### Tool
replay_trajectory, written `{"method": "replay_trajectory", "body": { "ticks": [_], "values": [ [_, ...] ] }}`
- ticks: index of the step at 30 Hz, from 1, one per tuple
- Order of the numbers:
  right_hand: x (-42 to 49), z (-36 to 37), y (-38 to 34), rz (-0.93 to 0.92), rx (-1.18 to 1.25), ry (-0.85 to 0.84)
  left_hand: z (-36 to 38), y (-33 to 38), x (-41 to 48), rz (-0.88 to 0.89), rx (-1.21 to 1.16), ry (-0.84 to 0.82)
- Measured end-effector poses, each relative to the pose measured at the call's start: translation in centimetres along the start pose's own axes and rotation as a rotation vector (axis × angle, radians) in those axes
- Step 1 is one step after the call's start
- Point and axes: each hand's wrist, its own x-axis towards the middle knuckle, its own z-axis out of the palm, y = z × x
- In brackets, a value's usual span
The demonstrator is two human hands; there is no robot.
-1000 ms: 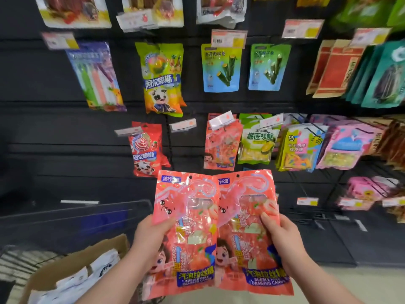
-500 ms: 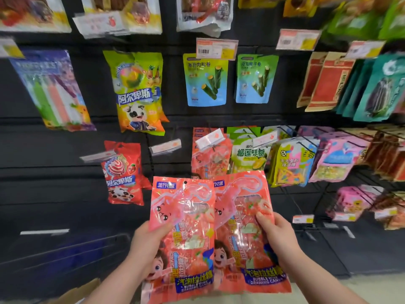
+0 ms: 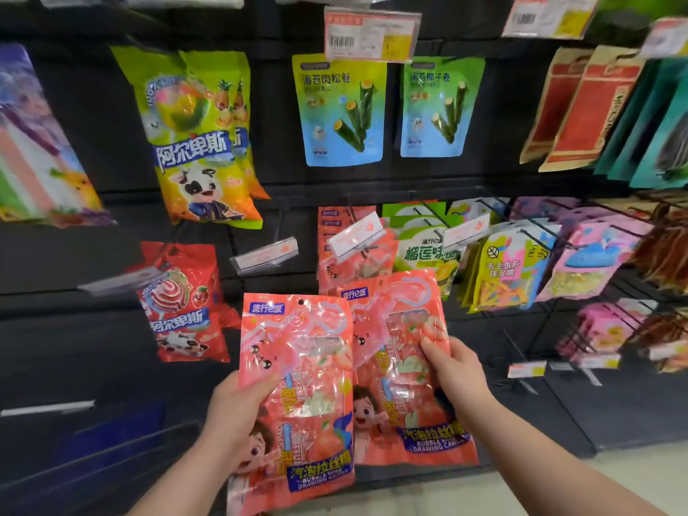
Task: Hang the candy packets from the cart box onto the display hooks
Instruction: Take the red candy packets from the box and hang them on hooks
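Pink candy packets (image 3: 298, 385) side by side, left hand (image 3: 232, 415), right hand (image 3: 456, 370) gripping

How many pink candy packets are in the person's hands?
2 show: the left packet gripped by the left hand, the right packet by the right hand, side by side. More may be stacked hidden behind.

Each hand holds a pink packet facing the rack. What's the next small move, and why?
Probably raise the right packet to where the matching pink packets hang. The right hand holds it just below them, while the left hand holds the left packet off to the side.
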Motion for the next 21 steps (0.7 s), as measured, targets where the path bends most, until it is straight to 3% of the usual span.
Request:
{"method": "replay_trajectory", "body": {
  "ticks": [21],
  "values": [
    [8.3,2.9,0.5,0.026,0.013,-0.108,2.4,0.5,3.2,-0.068,-0.077,0.109]
  ]
}}
